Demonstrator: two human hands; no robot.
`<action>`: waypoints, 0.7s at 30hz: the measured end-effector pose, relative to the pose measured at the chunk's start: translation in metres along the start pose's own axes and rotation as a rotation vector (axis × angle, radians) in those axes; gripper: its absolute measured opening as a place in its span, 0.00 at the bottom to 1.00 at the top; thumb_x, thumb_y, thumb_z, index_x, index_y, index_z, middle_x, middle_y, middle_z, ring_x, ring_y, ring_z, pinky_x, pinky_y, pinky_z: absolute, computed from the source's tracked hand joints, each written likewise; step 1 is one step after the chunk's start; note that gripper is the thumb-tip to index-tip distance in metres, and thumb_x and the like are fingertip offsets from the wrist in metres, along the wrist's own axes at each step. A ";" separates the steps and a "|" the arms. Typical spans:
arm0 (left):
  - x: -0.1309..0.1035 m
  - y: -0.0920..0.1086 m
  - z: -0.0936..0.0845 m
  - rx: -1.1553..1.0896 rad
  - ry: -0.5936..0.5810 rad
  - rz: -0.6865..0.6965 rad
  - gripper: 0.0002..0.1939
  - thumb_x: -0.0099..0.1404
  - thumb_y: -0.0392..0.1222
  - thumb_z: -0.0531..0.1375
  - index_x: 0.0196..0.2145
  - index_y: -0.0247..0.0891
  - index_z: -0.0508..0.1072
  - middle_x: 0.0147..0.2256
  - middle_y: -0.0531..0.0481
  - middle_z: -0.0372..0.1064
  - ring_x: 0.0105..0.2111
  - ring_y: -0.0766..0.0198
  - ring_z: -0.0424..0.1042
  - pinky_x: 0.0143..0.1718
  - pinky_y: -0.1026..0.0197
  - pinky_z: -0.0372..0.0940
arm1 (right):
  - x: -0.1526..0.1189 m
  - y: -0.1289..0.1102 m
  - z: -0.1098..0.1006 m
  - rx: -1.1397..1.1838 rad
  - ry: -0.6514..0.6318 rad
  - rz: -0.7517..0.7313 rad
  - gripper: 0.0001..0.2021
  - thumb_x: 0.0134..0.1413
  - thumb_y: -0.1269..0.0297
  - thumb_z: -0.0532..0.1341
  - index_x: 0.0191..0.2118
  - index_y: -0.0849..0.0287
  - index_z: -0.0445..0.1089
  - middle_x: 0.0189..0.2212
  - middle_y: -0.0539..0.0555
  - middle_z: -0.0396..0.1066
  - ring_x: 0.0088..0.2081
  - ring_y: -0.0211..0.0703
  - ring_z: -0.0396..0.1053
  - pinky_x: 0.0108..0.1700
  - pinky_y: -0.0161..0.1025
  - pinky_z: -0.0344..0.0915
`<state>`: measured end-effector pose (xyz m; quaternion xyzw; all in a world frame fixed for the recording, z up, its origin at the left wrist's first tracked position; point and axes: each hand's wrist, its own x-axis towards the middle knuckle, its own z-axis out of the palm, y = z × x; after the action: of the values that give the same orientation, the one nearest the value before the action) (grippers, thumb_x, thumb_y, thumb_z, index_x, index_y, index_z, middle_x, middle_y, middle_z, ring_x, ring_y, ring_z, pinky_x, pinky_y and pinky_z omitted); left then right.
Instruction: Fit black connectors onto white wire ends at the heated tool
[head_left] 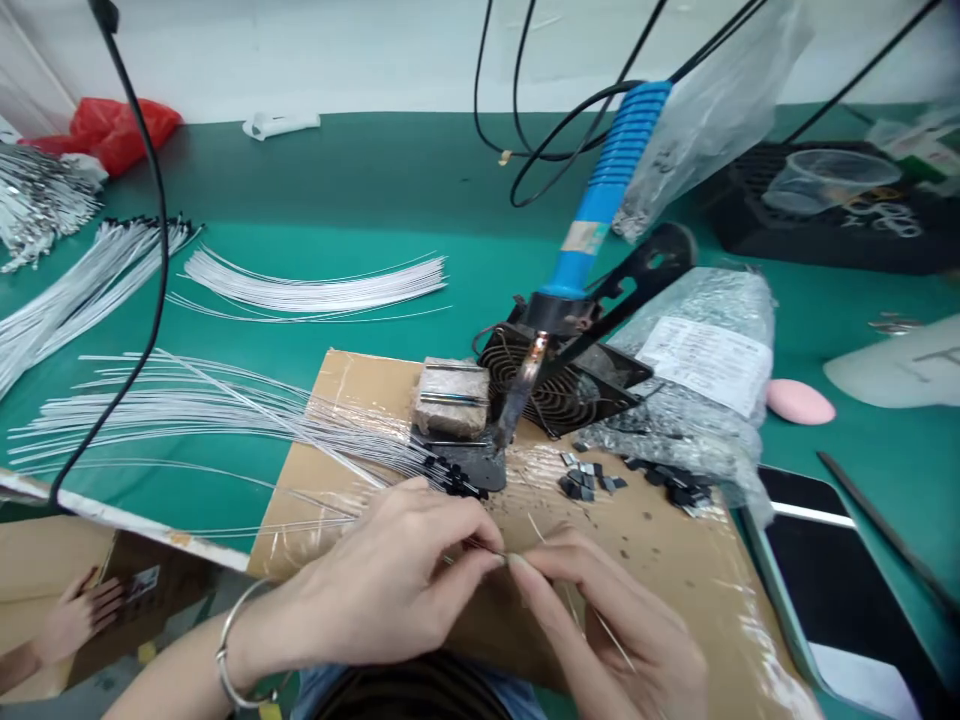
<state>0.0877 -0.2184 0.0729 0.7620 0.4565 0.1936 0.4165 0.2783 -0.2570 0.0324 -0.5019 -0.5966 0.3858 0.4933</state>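
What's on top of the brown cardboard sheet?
On the cardboard sheet lie part of some white wires, a block on a dark plate, and loose black pieces. The left hand and right hand hide some of its near side; anything beneath them cannot be seen.

Close together, a left hand (397,575) and right hand (611,605) pinch thin wires (618,643) over cardboard (660,575), near a blue soldering iron (611,180) at a green desk (375,170).

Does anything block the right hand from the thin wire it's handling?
Nothing visible does: the thin wire lies in the right hand, with the left hand at its fingertips. The soldering iron stands beyond both hands.
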 end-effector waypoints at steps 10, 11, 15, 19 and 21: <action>0.006 -0.015 0.022 -0.319 0.128 -0.207 0.09 0.69 0.40 0.65 0.30 0.41 0.79 0.25 0.54 0.71 0.27 0.64 0.62 0.27 0.61 0.54 | 0.004 -0.001 0.003 0.002 0.011 0.069 0.11 0.70 0.66 0.63 0.32 0.55 0.77 0.27 0.50 0.71 0.29 0.41 0.67 0.33 0.37 0.65; 0.007 -0.016 0.022 -0.346 0.135 -0.220 0.09 0.69 0.40 0.64 0.30 0.40 0.79 0.25 0.53 0.71 0.26 0.64 0.61 0.26 0.61 0.53 | 0.004 0.001 0.003 0.001 0.035 0.091 0.12 0.70 0.65 0.63 0.33 0.55 0.79 0.27 0.51 0.71 0.29 0.41 0.68 0.33 0.37 0.66; 0.013 -0.016 0.021 -0.440 0.154 -0.271 0.09 0.68 0.41 0.63 0.30 0.38 0.78 0.23 0.53 0.72 0.22 0.67 0.55 0.23 0.62 0.50 | 0.003 0.008 0.002 0.010 0.162 0.201 0.12 0.71 0.60 0.64 0.37 0.52 0.85 0.29 0.52 0.75 0.31 0.42 0.72 0.34 0.36 0.69; 0.018 -0.014 0.020 -0.471 0.164 -0.321 0.09 0.66 0.43 0.63 0.33 0.36 0.81 0.22 0.52 0.72 0.20 0.69 0.52 0.21 0.63 0.46 | 0.003 0.011 0.002 0.080 0.162 0.258 0.10 0.69 0.58 0.66 0.40 0.52 0.86 0.28 0.53 0.76 0.32 0.44 0.73 0.34 0.36 0.70; 0.020 -0.014 0.020 -0.468 0.182 -0.328 0.09 0.65 0.43 0.63 0.31 0.36 0.81 0.21 0.52 0.71 0.20 0.69 0.51 0.21 0.63 0.45 | 0.004 0.011 0.004 0.128 0.154 0.279 0.09 0.68 0.57 0.67 0.42 0.51 0.86 0.29 0.53 0.76 0.32 0.43 0.73 0.33 0.36 0.70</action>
<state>0.1045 -0.2071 0.0484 0.5410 0.5521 0.2912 0.5637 0.2771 -0.2506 0.0217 -0.5757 -0.4559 0.4482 0.5099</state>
